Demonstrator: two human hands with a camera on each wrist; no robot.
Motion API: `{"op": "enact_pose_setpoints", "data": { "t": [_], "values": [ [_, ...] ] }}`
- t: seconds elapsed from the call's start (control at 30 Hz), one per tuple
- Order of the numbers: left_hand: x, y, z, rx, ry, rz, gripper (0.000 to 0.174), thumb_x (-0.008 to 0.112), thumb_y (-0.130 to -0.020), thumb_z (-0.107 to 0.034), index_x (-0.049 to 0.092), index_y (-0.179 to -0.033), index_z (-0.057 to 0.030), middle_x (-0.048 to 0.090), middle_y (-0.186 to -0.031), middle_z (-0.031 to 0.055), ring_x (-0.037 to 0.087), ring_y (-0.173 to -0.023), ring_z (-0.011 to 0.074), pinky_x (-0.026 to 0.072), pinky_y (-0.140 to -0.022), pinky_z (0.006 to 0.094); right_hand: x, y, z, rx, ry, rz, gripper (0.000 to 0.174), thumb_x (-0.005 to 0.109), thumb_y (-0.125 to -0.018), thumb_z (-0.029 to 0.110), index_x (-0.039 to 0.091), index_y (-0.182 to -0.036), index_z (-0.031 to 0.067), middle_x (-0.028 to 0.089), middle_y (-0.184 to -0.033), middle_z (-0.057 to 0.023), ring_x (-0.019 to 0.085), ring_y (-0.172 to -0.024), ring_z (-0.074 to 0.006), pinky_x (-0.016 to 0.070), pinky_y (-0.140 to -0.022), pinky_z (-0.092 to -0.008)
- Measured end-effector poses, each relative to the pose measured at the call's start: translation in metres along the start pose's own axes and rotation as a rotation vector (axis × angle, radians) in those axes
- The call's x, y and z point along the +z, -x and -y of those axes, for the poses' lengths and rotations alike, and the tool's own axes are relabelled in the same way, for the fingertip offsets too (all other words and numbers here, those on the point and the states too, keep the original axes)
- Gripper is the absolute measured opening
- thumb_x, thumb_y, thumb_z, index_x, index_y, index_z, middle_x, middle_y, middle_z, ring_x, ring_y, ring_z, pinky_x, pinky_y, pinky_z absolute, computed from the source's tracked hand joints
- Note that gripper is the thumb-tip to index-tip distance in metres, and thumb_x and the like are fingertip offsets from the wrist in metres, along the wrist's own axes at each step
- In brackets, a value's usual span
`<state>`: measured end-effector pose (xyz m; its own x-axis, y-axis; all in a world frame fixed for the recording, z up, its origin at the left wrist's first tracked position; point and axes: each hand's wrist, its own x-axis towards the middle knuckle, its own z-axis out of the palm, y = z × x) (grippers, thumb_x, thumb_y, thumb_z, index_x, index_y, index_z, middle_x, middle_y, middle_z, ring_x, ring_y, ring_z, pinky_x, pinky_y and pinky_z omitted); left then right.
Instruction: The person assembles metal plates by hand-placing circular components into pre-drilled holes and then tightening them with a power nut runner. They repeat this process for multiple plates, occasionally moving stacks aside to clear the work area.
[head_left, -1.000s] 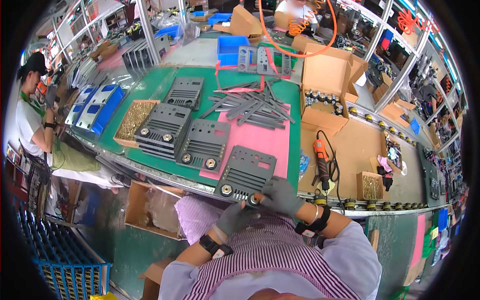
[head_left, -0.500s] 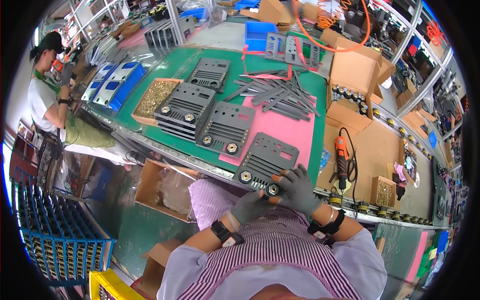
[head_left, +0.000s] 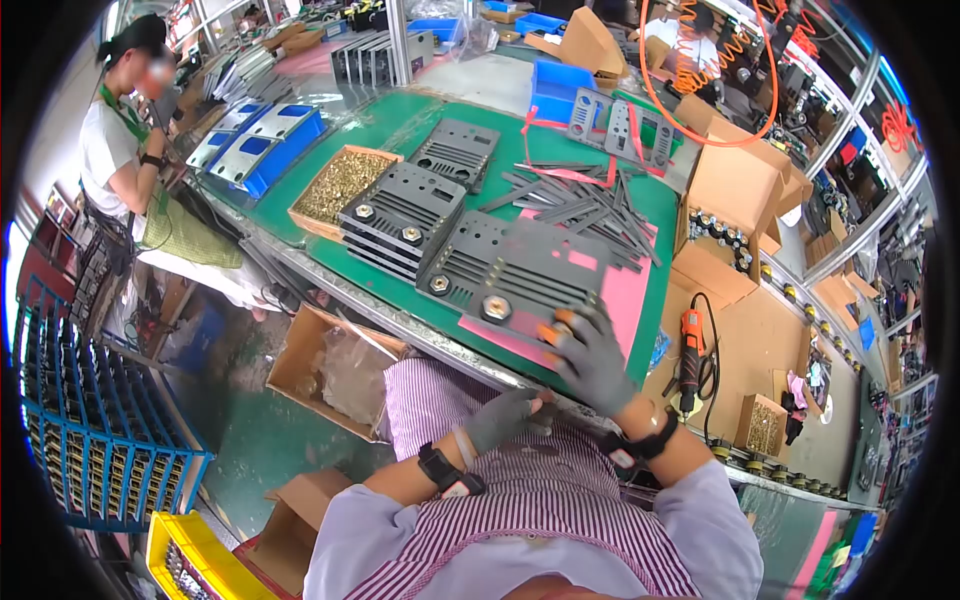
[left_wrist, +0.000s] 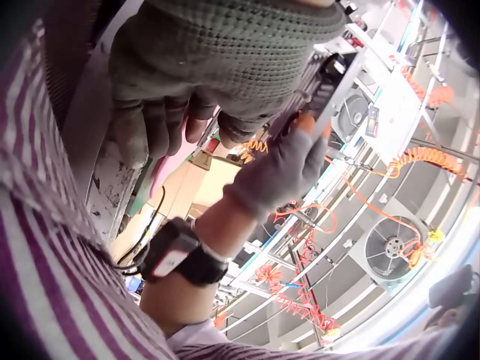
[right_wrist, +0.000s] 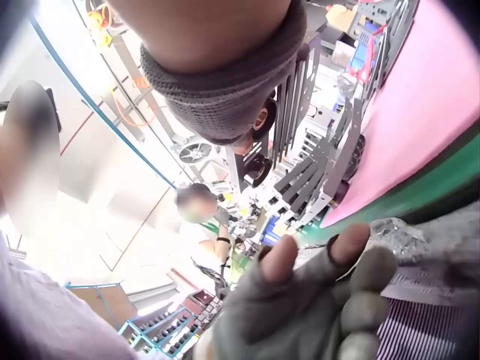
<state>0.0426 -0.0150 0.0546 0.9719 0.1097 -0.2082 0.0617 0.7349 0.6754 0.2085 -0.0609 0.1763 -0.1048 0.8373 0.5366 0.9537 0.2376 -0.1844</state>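
Observation:
In the head view my right hand grips the right side of a dark slotted metal plate, which overlaps another plate lying at its left. A hexagonal fitting with a brass-coloured centre sits at the plate's lower left corner. The left wrist view shows the right hand pinching the tilted plate at its edge. My left hand is below the bench edge, holding nothing, its fingers loosely bent. The right wrist view has that left hand palm visible, apart from the plate, and a round dark fitting beside my right hand.
Stacked plates stand left, beside a box of small brass parts. Loose grey strips lie on pink sheet behind. An orange power driver and an open carton are at right. Another person works at far left.
The plate has moved up and left from the bench's front edge, carried by my right hand, and now overlaps the neighbouring plate. My left hand has come away from it. The head view has shifted.

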Motion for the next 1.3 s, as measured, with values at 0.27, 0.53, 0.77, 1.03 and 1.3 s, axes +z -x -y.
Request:
{"op": "enact_pose_setpoints", "data": {
  "t": [0.27, 0.53, 0.77, 1.03, 1.3],
  "values": [
    [-0.007, 0.036, -0.012, 0.091, 0.04, -0.16, 0.04, 0.051, -0.09, -0.021, 0.044, -0.119, 0.0044, 0.054, -0.105, 0.0113, 0.054, -0.092, 0.018, 0.046, -0.083, 0.032, 0.107, -0.052, -0.015, -0.016, 0.176, 0.124, 0.027, 0.06, -0.075, 0.026, 0.058, -0.099, 0.0145, 0.051, -0.111, -0.009, 0.041, -0.111, -0.0285, 0.0222, -0.099, -0.0594],
    [0.002, 0.061, -0.081, 0.039, -0.455, -0.092, 0.034, 0.051, -0.09, -0.018, 0.05, -0.115, 0.0052, 0.058, -0.102, 0.0108, 0.056, -0.092, 0.0171, 0.0456, -0.083, 0.0305, 0.1, -0.05, 0.0, 0.069, 0.128, 0.305, 0.044, 0.061, -0.073, 0.035, 0.053, -0.112, 0.0164, 0.043, -0.124, -0.0133, 0.037, -0.118, -0.0318, 0.0138, -0.103, -0.0595],
    [0.039, 0.039, -0.261, 0.401, -1.606, -0.259, 0.027, 0.058, -0.083, -0.024, 0.061, -0.099, -0.0028, 0.063, -0.089, 0.0159, 0.06, -0.082, 0.0309, 0.0471, -0.072, 0.036, 0.004, -0.034, -0.133, 0.202, 0.248, 0.072, 0.042, 0.066, -0.069, 0.029, 0.056, -0.106, 0.0134, 0.052, -0.103, -0.012, 0.048, -0.101, -0.0306, 0.044, -0.083, -0.0429],
    [-0.086, -0.069, -0.409, -0.26, -2.183, -0.929, 0.047, 0.061, -0.077, -0.033, 0.055, -0.111, -0.0005, 0.056, -0.113, 0.0224, 0.052, -0.106, 0.0362, 0.0421, -0.088, 0.0411, -0.148, 0.064, -0.333, 1.245, 0.324, 0.029, 0.033, 0.054, -0.078, 0.02, 0.061, -0.11, 0.0145, 0.062, -0.101, -0.0168, 0.061, -0.091, -0.0293, 0.0465, -0.083, -0.0385],
    [-0.172, -0.133, -0.421, -0.732, -2.255, -0.991, 0.029, 0.053, -0.078, -0.018, 0.063, -0.1, -0.0009, 0.057, -0.109, 0.0231, 0.054, -0.105, 0.0351, 0.0436, -0.089, 0.0403, -0.113, 0.042, -0.425, 1.144, 0.48, 0.412, 0.043, 0.055, -0.079, 0.015, 0.052, -0.121, 0.0169, 0.058, -0.113, -0.0148, 0.055, -0.103, -0.0304, 0.0437, -0.089, -0.0385]
  ]
}}
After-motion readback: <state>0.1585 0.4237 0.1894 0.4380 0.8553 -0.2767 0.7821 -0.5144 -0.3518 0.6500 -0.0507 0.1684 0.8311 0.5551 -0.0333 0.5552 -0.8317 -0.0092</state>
